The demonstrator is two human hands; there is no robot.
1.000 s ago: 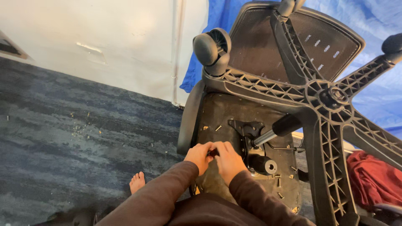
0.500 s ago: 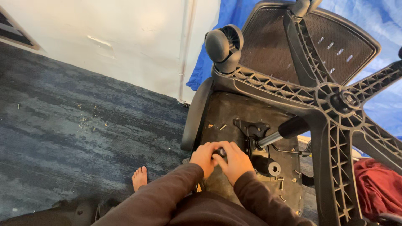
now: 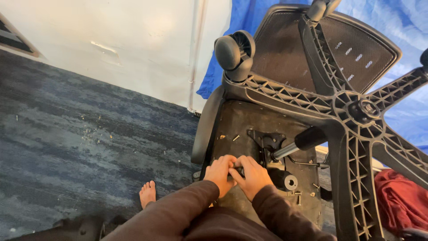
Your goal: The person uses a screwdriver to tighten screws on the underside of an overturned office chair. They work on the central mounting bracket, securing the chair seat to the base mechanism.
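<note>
two hands: left hand [image 3: 220, 174], right hand [image 3: 252, 176], grips clenched together on small dark part [image 3: 238, 171] under one overturned chair [image 3: 356, 109].

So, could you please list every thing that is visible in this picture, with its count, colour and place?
office chair: one, black, lying tipped over at the right, underside of the seat facing the camera
star base: one, black, five ribbed legs, upper right
caster wheel: one fully visible, black, top centre; others cut off at the edges
mesh backrest: one, black, top right behind the base
loose screws: several, metallic, on the seat underside
tarp: one, blue, behind the chair
red cloth: one, lower right
carpet: dark blue-grey, left, with small crumbs
wall: white, top left
bare foot: one, on the carpet, bottom centre
left hand: brown sleeve, on a small dark part at the seat underside
right hand: brown sleeve, touching the left hand
</note>
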